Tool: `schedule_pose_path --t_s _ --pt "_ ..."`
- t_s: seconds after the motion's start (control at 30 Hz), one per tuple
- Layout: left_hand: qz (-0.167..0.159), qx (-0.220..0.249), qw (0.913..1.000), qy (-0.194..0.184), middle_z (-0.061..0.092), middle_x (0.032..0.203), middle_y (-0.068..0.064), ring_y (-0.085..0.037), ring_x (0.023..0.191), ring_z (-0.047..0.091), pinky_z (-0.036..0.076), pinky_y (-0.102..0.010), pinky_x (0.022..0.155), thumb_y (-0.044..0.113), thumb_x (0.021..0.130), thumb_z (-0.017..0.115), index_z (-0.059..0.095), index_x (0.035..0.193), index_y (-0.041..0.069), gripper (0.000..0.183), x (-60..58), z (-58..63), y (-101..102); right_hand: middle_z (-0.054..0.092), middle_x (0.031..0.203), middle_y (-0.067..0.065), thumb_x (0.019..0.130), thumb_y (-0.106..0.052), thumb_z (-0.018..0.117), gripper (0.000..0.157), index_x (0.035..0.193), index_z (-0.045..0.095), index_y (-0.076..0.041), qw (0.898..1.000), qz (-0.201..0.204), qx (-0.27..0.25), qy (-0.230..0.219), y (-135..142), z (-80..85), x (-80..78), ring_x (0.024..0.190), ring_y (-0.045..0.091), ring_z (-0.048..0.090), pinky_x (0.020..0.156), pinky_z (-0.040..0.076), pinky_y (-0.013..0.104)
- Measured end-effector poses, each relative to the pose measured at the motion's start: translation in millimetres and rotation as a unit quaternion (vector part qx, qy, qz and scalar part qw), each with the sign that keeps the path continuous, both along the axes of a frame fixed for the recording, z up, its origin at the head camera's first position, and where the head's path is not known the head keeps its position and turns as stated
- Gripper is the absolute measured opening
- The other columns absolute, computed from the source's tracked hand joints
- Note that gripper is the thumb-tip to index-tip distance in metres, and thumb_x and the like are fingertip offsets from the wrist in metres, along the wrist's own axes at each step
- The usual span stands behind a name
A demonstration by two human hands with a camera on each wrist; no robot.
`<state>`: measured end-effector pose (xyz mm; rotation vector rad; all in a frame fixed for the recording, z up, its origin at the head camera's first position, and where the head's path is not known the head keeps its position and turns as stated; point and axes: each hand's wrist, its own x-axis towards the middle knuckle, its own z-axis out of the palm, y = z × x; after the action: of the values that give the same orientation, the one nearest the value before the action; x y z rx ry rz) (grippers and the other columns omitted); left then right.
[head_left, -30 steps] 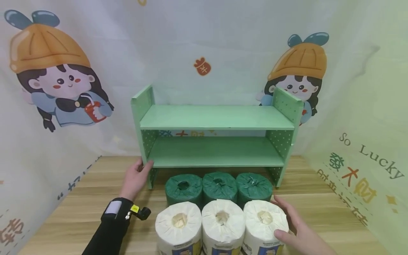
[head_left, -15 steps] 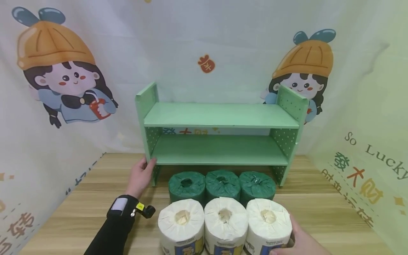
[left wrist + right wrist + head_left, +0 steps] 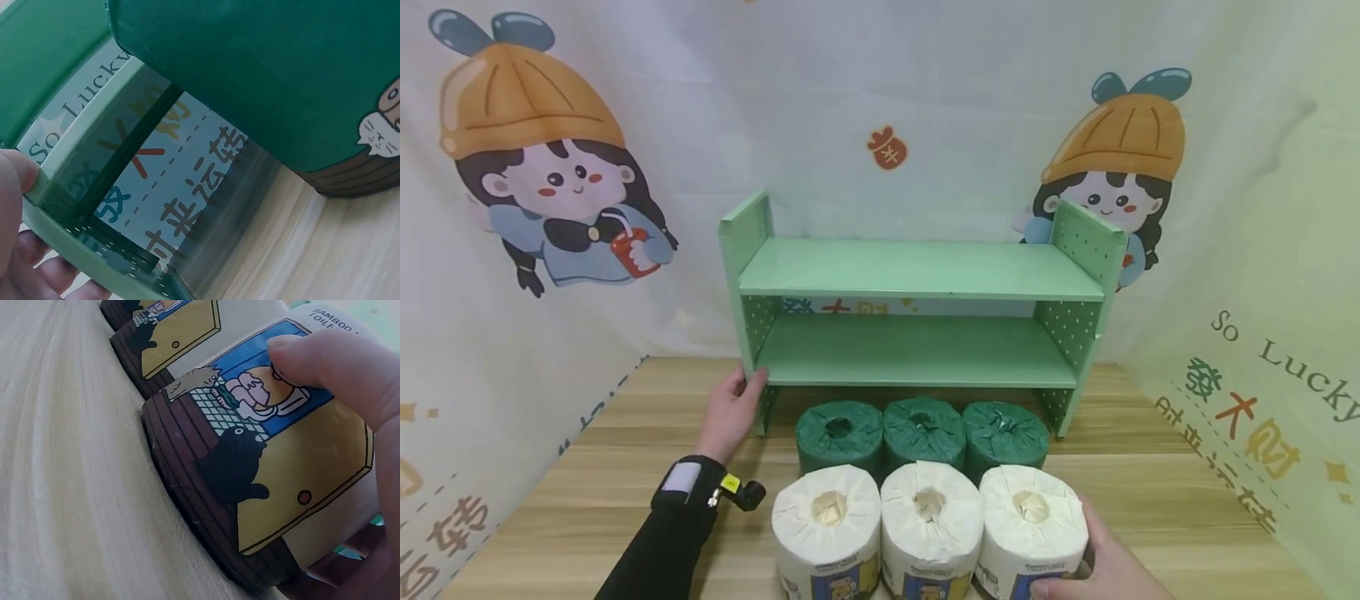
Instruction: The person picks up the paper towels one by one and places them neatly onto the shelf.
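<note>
In the head view my left hand [image 3: 730, 421] grips the left side panel of a green two-tier shelf [image 3: 917, 350]. The left wrist view shows the thumb [image 3: 17, 169] on the lower board's edge and the fingers outside the panel. My right hand [image 3: 1108, 558] holds the rightmost of three white-wrapped toilet rolls [image 3: 1033, 521], which stand side by side at the front. In the right wrist view the thumb [image 3: 306, 359] presses that roll's printed front, with the fingers round its far side. Behind the white row stand three green-wrapped rolls [image 3: 841, 442].
Both rows stand on a wood-grain tabletop [image 3: 625, 450], with the green row close in front of the shelf. A printed cloth backdrop [image 3: 820, 92] hangs behind and along both sides. A black wrist strap with a small camera [image 3: 748, 496] sits on the left wrist.
My right hand has settled lower round the rightmost white toilet roll, its thumb moving down the front. The left hand keeps its grip on the shelf. The head view has shifted slightly.
</note>
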<state>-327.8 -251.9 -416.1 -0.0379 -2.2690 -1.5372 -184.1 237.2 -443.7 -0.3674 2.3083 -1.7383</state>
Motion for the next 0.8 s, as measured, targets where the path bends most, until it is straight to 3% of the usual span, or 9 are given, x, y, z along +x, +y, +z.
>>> schedule_pose_path --t_s 0.27,0.57,0.8 --pt "-0.008 0.004 0.9998 0.016 0.057 0.133 -0.015 -0.026 0.120 0.049 0.040 -0.055 0.100 0.042 0.105 0.050 0.059 0.133 0.009 0.045 -2.2 -1.9 -1 0.045 0.138 0.022 0.076 -0.003 0.082 0.100 0.150 0.016 -0.007 0.999 -0.003 0.001 0.037 0 1.2 1.3 0.123 0.036 0.040 0.096 0.040 0.053" --pt "-0.004 0.000 0.9999 0.009 0.057 0.132 -0.014 -0.025 0.118 0.049 0.041 -0.054 0.099 0.043 0.105 0.048 0.058 0.135 0.009 0.046 -0.8 -0.6 -1 0.045 0.137 0.021 0.076 -0.002 0.082 0.099 0.150 0.016 -0.003 0.998 0.001 0.015 0.064 2 5.6 3.6 0.124 0.031 0.040 0.099 0.033 0.055" --pt "0.000 -0.007 0.9999 0.008 0.058 0.131 -0.013 -0.024 0.116 0.050 0.042 -0.053 0.097 0.045 0.105 0.048 0.059 0.134 0.011 0.046 -0.2 -1.7 -1 0.043 0.139 0.024 0.077 -0.003 0.080 0.096 0.149 0.016 0.003 0.995 0.002 0.033 0.095 7 9.9 7.1 0.127 0.037 0.033 0.099 0.026 0.070"
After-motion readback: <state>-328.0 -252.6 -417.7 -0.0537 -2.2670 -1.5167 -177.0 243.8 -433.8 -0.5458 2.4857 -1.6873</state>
